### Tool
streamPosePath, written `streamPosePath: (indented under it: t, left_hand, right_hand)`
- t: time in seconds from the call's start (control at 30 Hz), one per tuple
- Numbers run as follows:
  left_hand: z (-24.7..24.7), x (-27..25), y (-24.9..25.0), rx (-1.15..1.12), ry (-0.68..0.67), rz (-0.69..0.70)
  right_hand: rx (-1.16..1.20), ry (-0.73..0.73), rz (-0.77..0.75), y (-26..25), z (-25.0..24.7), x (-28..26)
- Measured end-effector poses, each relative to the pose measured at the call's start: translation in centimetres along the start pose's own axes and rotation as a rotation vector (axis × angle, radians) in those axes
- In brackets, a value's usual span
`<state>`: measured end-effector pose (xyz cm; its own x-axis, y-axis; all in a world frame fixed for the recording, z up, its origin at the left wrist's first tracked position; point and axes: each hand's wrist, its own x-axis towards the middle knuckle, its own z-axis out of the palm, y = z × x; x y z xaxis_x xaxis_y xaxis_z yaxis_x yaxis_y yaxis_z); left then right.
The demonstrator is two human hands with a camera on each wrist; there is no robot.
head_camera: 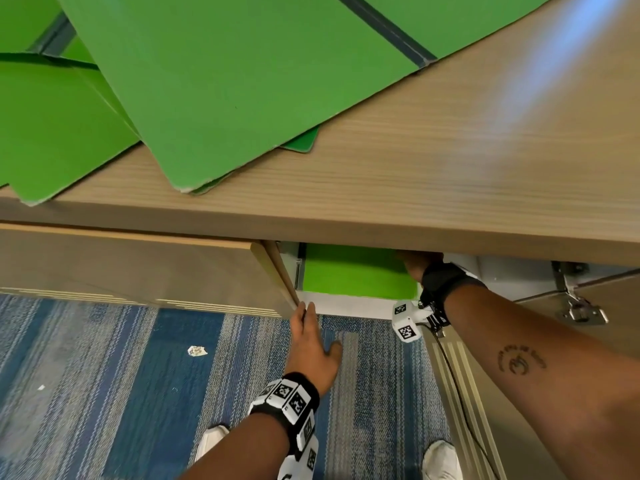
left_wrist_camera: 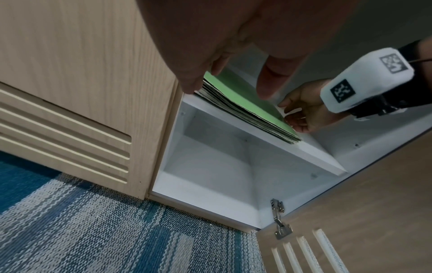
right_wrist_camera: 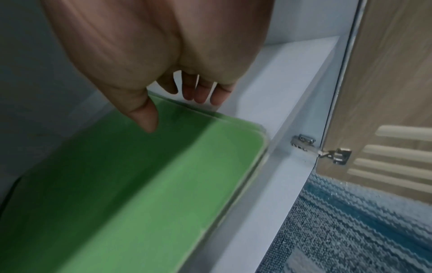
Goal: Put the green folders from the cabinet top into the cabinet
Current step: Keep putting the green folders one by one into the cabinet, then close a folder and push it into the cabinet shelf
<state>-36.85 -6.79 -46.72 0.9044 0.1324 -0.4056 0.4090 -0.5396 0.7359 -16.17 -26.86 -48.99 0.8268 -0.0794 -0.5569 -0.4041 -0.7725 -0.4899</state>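
Note:
Several green folders point(head_camera: 225, 98) lie fanned out on the wooden cabinet top point(head_camera: 450, 174). Below, a stack of green folders point(head_camera: 356, 271) point(left_wrist_camera: 247, 103) point(right_wrist_camera: 140, 184) lies on the white upper shelf point(left_wrist_camera: 308, 155) inside the open cabinet. My right hand point(head_camera: 414, 266) point(left_wrist_camera: 297, 114) point(right_wrist_camera: 177, 110) reaches in at the stack's right end, thumb resting on the top folder, fingers hanging loose beside its edge. My left hand point(head_camera: 311, 337) point(left_wrist_camera: 230, 83) is in front of the opening, its straight fingers touching the edge of the left door point(head_camera: 138, 271).
The right door point(head_camera: 595, 296) stands swung open on metal hinges point(head_camera: 581, 313) point(right_wrist_camera: 334, 153). Under the shelf is a white lower compartment point(left_wrist_camera: 210, 166). Blue patterned carpet point(head_camera: 104, 375) holds a paper scrap point(head_camera: 196, 350). My white shoes point(head_camera: 443, 459) stand close to the cabinet.

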Motion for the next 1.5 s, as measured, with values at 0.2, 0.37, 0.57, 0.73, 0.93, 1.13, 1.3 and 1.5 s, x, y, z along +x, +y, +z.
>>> streamPosePath:
  t: [0.2,0.37,0.57,0.73,0.93,1.13,1.3,1.5]
  left_hand:
    - [-1.8,-0.9,2.8,-0.001,-0.011,0.074]
    - [-5.2,-2.1,8.2,0.022,0.012,0.129]
    - [-11.2,-4.9,15.3,0.102,-0.054,0.139]
    - [-17.0,-6.6,21.5,0.120,-0.232,0.208]
    - [-23.7,-6.2,29.0,0.082,-0.047,0.311]
    - [-26.4,-2.3,31.2,0.307,0.032,0.109]
    - [-26.4,-1.7,29.0,0.644,-0.158,0.057]
    - [-27.6,-1.8,28.9,0.638,-0.227,0.070]
  right_hand:
    - [-0.206,-0.005,-0.085,-2.5,-1.3,-7.4]
    - [-0.198,-0.078,-0.031,-6.6,-3.3,-13.9]
    - [-0.092,-0.229,-0.221,-12.4,-7.8,-23.1]
    - [-0.238,-0.460,-0.399,-15.8,-11.2,-27.9]
    - [0.033,-0.478,-0.398,-21.6,-18.2,-31.1]
    - [0.374,0.053,-0.188,-24.9,-22.0,-25.1]
    - [0.711,0.108,0.050,-23.6,-21.8,-17.0]
    - [1.083,0.165,0.237,-26.1,-21.8,-18.4]
